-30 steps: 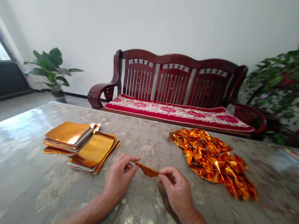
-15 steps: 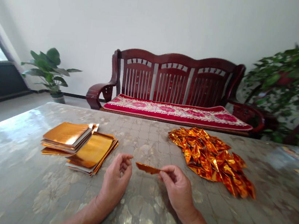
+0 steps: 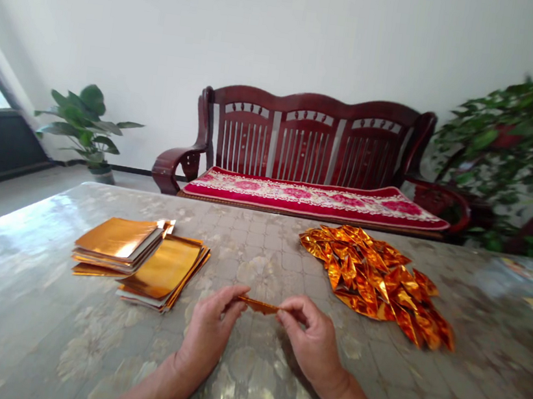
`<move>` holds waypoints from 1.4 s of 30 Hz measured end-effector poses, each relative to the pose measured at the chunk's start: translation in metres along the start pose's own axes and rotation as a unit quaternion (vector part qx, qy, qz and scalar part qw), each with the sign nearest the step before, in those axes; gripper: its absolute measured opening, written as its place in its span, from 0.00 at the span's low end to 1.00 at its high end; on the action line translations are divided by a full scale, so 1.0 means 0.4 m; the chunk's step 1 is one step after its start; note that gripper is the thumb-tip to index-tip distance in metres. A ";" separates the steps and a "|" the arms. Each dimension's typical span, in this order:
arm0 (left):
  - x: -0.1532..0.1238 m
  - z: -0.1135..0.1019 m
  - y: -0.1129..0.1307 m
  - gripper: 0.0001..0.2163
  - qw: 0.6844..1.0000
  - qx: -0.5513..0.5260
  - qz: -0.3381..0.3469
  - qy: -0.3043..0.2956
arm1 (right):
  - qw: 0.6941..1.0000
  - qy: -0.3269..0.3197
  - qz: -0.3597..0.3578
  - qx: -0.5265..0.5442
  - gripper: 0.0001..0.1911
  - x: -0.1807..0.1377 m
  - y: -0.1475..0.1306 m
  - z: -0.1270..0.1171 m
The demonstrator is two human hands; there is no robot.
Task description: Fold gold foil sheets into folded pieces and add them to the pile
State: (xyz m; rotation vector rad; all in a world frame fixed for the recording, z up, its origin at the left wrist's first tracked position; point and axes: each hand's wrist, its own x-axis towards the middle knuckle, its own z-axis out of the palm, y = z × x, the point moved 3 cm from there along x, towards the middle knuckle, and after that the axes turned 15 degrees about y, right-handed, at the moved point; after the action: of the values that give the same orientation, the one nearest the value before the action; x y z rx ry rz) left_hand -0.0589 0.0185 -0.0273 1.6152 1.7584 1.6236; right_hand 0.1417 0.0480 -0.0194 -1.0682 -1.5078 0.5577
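A narrow folded piece of shiny orange-gold foil paper (image 3: 261, 306) stretches between my two hands, just above the table. My left hand (image 3: 215, 317) pinches its left end between thumb and fingers. The right end sits in the pinch of my right hand (image 3: 311, 335). To the left lie two stacks of flat gold foil sheets, a farther stack (image 3: 117, 237) and a nearer stack (image 3: 172, 267) that overlap at their edges. A heap of folded foil pieces (image 3: 373, 282) spreads out to the right, beyond my right hand.
The table (image 3: 81, 339) has a clear, patterned cover. A clear plastic bag (image 3: 521, 279) lies at its right end. Behind the far edge stands a dark red wooden bench (image 3: 305, 146) with a floral cushion. Potted plants (image 3: 90, 124) flank it.
My left hand has moved right and closed on the free left end of the folded foil paper. My right hand keeps its pinch, and the foil has shifted slightly left.
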 end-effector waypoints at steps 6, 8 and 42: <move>-0.007 0.000 0.016 0.14 0.999 0.014 0.017 -0.049 | 0.995 -0.022 -0.090 -0.030 0.05 0.003 -0.006 -0.007; -0.008 0.001 0.017 0.14 0.997 0.021 0.032 -0.070 | 0.992 -0.035 -0.117 -0.034 0.06 0.003 -0.012 -0.009; 0.014 0.016 0.024 0.11 0.977 -0.016 0.127 -0.171 | 0.987 -0.084 -0.133 -0.021 0.15 0.017 -0.026 -0.017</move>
State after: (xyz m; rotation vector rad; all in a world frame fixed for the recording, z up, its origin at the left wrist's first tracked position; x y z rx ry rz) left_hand -0.0508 0.0241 -0.0192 2.0279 1.3926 1.3547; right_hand 0.1453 0.0473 -0.0059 -0.8492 -1.7850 0.4377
